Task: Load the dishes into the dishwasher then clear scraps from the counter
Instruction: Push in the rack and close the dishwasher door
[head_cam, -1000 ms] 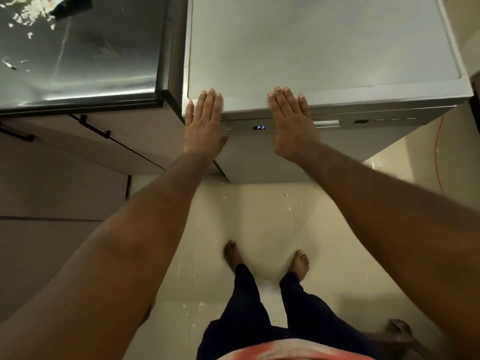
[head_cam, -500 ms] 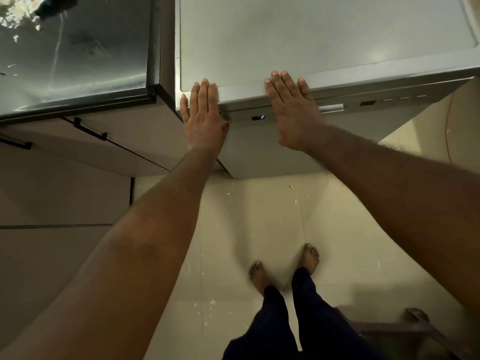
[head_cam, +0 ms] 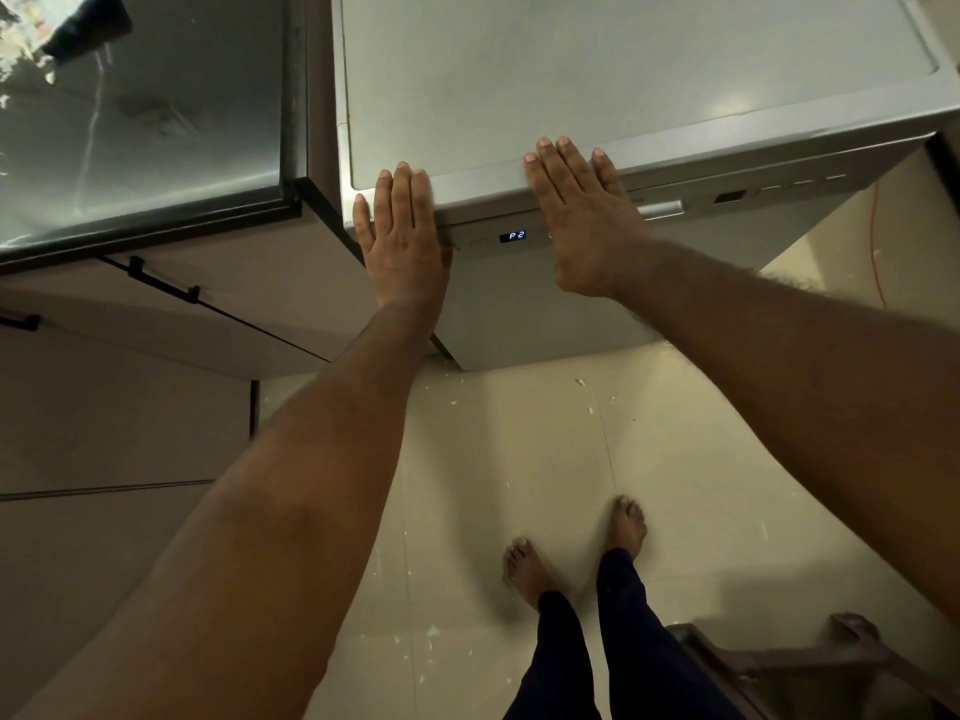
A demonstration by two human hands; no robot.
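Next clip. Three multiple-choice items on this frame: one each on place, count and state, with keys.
1. The lit blue display sits on: A) a wall B) the grey metal dishwasher's front C) a fridge door.
2. Hands touching the dishwasher: A) none B) one C) two.
3. The dishwasher door is: A) shut B) dropped fully open C) removed.
Answers: B, it glows on the front panel; C, left hand and right hand lie flat on its top edge; A, its front stands upright.
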